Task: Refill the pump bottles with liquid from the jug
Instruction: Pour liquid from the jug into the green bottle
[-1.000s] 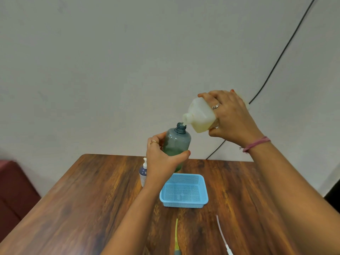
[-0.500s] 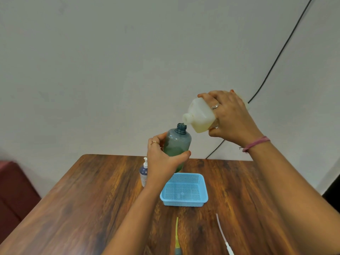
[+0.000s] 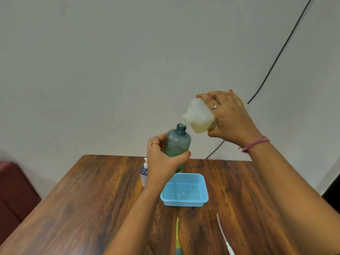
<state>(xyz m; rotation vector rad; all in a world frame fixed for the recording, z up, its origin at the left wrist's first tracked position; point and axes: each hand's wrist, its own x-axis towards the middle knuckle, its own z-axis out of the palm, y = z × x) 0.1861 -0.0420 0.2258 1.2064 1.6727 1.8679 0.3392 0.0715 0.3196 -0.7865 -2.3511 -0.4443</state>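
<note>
Hands raised above the table (image 3: 77, 199): my left hand (image 3: 162, 161) grips the blue-green bottle (image 3: 177, 144), my right hand (image 3: 230, 118) grasps the tilted jug (image 3: 197, 116), spout just over the bottle's narrow neck. Any wobble or extra tilt could spill liquid down the outside.

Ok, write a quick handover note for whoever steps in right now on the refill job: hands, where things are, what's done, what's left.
Left hand grips the blue-green bottle, uncapped, held up above the table.
Right hand grips the jug, tipped with its spout right at the bottle's open neck; pouring looks under way.
The small pump bottle stands on the table with its pump on, left of the blue basket.
Two pump tubes, yellow and white, lie near the front edge.
Left: finish this fill, refit a pump, then probably fill the small bottle.
</note>
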